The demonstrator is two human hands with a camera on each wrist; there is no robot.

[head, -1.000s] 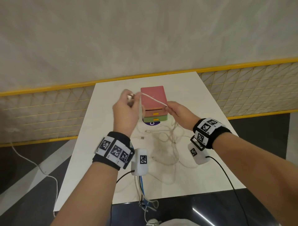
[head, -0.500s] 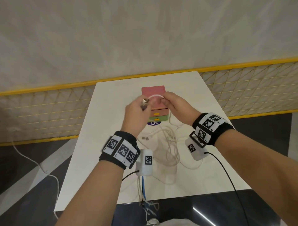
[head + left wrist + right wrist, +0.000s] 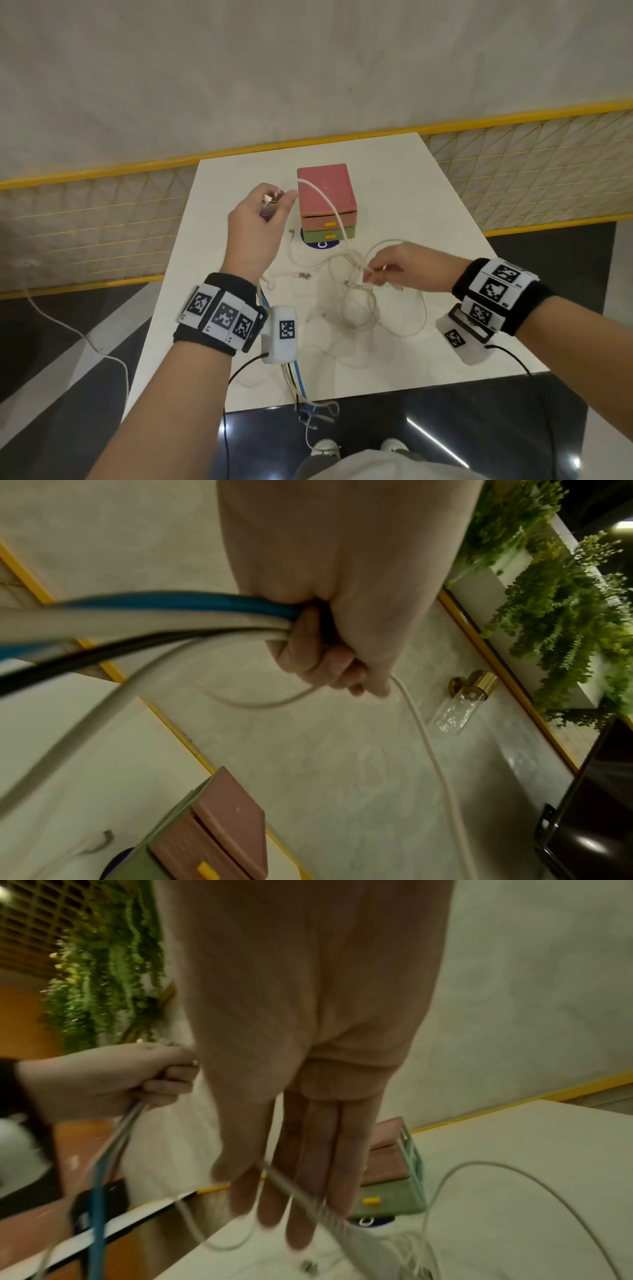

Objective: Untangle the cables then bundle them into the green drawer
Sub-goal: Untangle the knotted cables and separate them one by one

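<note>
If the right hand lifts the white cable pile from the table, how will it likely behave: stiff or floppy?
Probably floppy: the white cable pile lies in loose loops on the table. Likely light, since the right hand pinches a strand with fingertips only. Neighbouring loops may drag along, as the strands cross each other.

The bench (image 3: 428, 212) under both hands looks smooth, white and matt. Beyond the hands, the drawer box (image 3: 325, 192) looks like matt plastic, pink above a green drawer (image 3: 330, 235). The cables (image 3: 359, 301) between the hands have smooth white rubbery sheaths; a loose plug (image 3: 306, 275) shines like metal.
</note>
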